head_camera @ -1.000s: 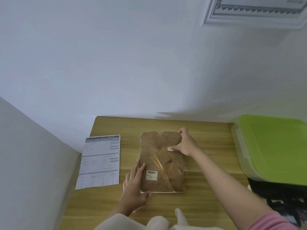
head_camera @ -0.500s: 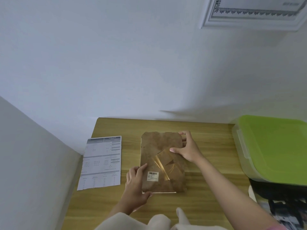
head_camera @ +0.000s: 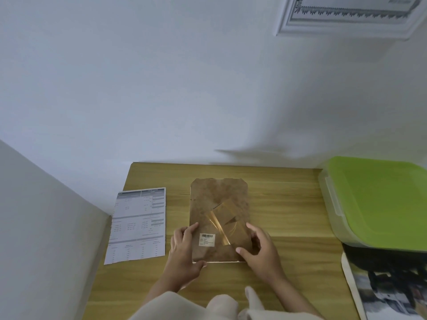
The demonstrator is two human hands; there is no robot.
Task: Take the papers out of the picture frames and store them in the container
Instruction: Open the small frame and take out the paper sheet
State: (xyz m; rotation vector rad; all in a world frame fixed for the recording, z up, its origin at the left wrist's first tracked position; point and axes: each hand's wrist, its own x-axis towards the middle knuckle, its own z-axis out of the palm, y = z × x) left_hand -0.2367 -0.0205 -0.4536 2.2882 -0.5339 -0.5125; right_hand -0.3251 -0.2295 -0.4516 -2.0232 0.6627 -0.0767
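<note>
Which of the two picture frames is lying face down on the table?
The brown-backed frame between both hands, its barcode label facing up. The white frame hangs on the wall.

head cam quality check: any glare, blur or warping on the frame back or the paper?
Head view: a bright glare streak crosses the brown cardboard back of the picture frame, beside its white barcode label, whose small text is too soft to read. The printed white paper sheet shows as grey blocks only. Wide-angle bending tilts the wooden table edges and the green-lidded plastic container. Both the left hand and the right hand look sharp.
</note>
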